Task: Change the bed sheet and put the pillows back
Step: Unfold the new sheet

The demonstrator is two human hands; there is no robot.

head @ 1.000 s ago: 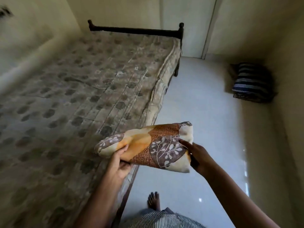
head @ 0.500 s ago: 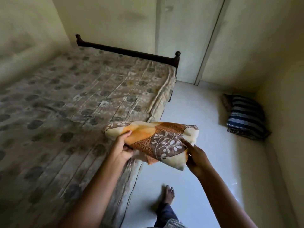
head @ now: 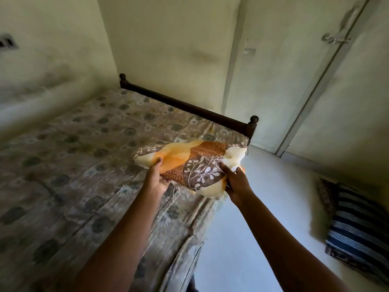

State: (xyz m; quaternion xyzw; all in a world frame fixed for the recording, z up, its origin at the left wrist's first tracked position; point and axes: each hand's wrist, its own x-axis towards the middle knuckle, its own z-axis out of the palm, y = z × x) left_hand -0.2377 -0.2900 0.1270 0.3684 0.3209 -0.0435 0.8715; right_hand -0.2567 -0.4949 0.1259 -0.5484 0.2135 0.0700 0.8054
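My left hand point(head: 156, 181) and right hand point(head: 236, 183) each grip one end of the folded sheet point(head: 189, 163), mid-frame over the right edge of the bed point(head: 84, 165). It looks light, soft and floppy; I'd pinch its corners to shake it open.

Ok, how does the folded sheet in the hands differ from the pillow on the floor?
The folded sheet is orange, brown and cream with a leaf print; the pillow is dark blue with pale stripes. The sheet is held up over the edge of the bed, left hand and right hand gripping its ends; the pillow lies untouched on the floor. Both are soft fabric, and neither rests on the bed.
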